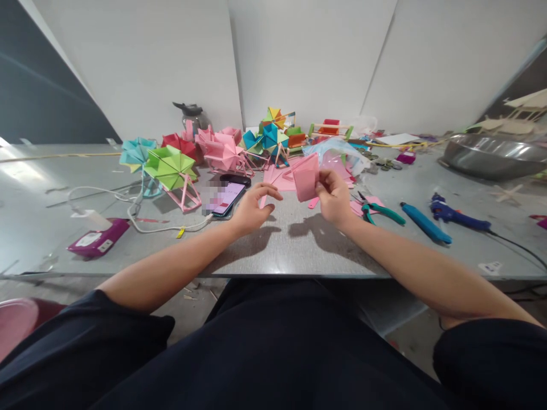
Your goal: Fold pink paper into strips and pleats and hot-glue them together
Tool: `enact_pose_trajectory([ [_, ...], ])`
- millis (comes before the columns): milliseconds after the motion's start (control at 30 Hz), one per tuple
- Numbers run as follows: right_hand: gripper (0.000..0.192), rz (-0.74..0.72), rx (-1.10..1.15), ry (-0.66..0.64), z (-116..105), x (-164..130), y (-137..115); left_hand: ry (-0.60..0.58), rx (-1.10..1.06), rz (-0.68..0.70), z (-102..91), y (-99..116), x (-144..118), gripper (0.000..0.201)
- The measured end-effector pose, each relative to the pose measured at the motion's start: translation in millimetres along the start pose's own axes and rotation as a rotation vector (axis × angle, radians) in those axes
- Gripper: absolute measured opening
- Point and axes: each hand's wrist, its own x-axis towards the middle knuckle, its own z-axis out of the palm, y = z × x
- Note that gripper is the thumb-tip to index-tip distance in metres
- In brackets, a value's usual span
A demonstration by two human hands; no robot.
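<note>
I see a grey laminate tabletop [299, 250] with the working patch in front of me and clutter pushed back. A big steel bowl [491, 156] sits far right. A row of folded paper pinwheels on stick frames, green one [170, 168] nearest, is parked at the back. The smartphone [228, 199] lies screen-up just left of the hands, likely as reference. Green-handled pliers [378, 212] and blue glue gun [453, 213] sit right, within reach. Right hand [335, 199] has its grip pinched on a folded pink paper square [306, 177], raised off the tabletop. Left hand [252, 209] has a loose, half-open grip holding nothing, fingers pointing at the paper.
</note>
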Motion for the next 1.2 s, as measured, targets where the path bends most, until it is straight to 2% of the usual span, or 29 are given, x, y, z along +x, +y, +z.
enact_pose_trajectory([
  [67, 0.017, 0.003, 0.002, -0.006, -0.3, 0.1, -1.1, 0.032, -0.022, 0.023, 0.4, -0.5, 0.6, 0.024],
  [167, 0.017, -0.001, 0.003, -0.012, -0.1, -0.1, -2.7, 0.019, -0.146, -0.097, 1.2, -0.3, 1.3, 0.006],
  [233, 0.017, -0.009, 0.010, -0.010, 0.4, -0.5, -3.3, 0.015, -0.220, -0.156, 1.8, 0.4, 1.7, 0.015],
  [700, 0.016, -0.011, 0.031, -0.024, 0.5, -1.4, -3.1, -0.027, -0.440, -0.147, 2.8, 2.4, 1.6, 0.003],
  [967, 0.018, -0.008, 0.011, -0.037, 1.1, -2.4, -1.7, 0.023, -0.350, -0.151, 1.4, 9.9, -1.0, 0.023],
  [1200, 0.016, -0.017, 0.020, -0.044, 1.3, -3.8, -2.9, -0.004, -0.357, -0.184, 4.7, 2.7, 1.9, 0.026],
])
